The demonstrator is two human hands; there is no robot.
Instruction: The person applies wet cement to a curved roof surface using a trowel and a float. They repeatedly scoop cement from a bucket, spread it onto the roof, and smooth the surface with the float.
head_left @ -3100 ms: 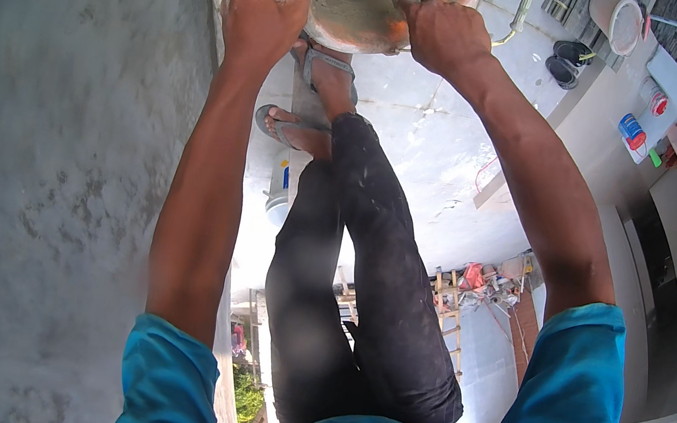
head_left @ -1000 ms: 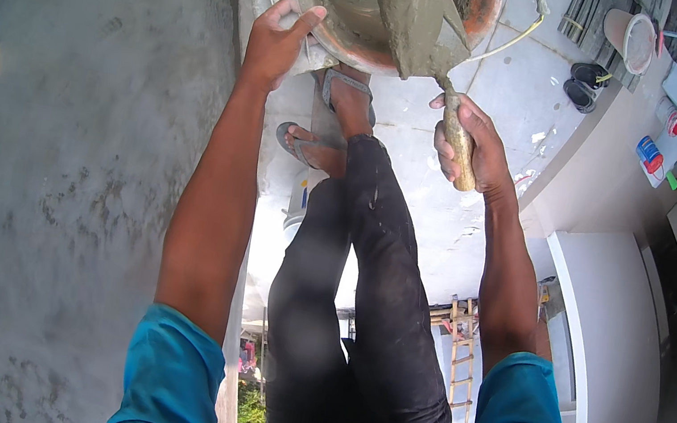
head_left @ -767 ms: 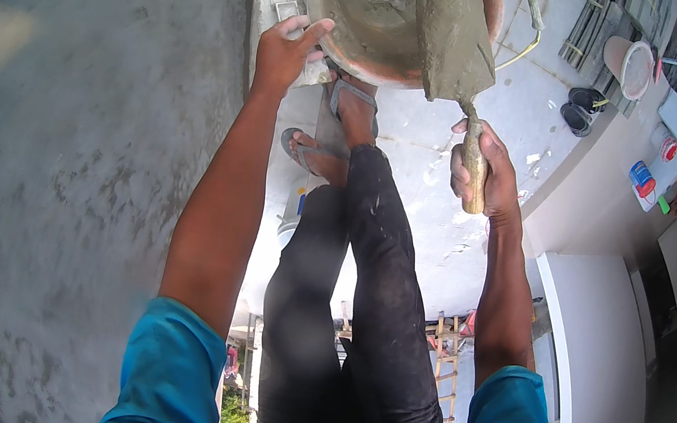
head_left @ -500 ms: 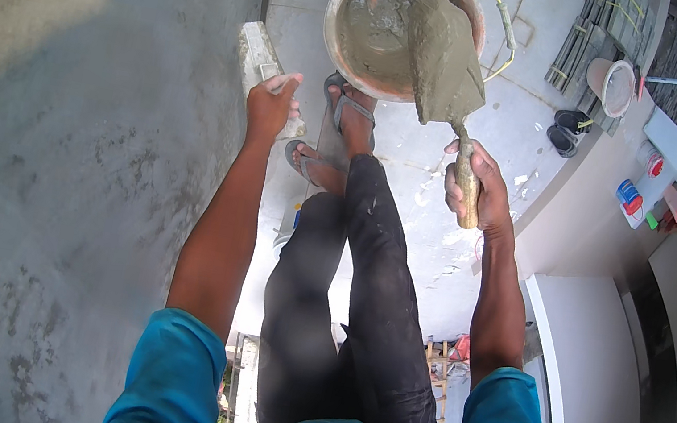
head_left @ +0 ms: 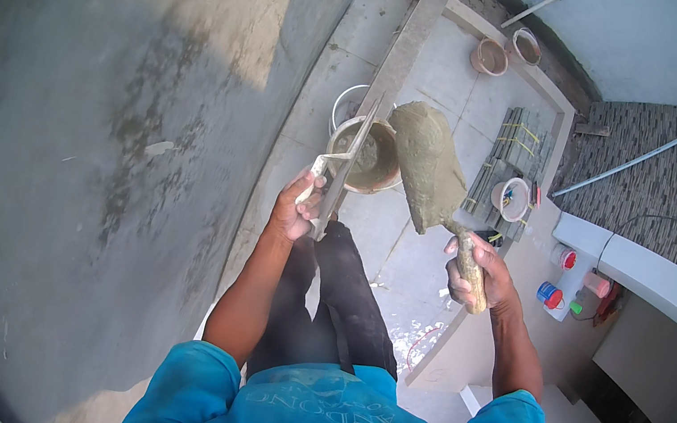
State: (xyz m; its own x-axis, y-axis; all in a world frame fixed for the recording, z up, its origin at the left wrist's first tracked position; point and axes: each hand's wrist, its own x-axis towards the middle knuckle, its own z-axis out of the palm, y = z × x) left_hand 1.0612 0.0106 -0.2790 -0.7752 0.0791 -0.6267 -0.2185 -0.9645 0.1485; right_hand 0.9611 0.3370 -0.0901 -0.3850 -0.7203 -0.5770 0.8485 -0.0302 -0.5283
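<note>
both hands are closed around tools. right hand is wrapped tight on the wooden handle of a trowel, fingers curled round it, the handle end sticking out below the fist toward the person. left hand is clenched on the near end of a flat float, thumb on top, fingers folded under.

the trowel's long axis runs from the right fist up and to the left, away from the body, its rounded tip pointing toward the far floor. its blade is tilted, broad face showing, coated all over with grey wet mortar. it hangs in the air just right of the float and in front of a bucket below, not touching either as far as can be told.

the float is seen nearly edge-on, a thin pale strip whose long axis runs from the left fist up and slightly right, roughly level with the trowel; the two tools stand near each other with a gap between.

counted: one trowel, one float, two hands. the mortar bucket is one of five round buckets or tubs visible: a white one just behind it, a white one by a stack of grey tiles, and two at the far edge. a long plank runs away across the tiled floor. a grey plastered wall fills the left side.
</note>
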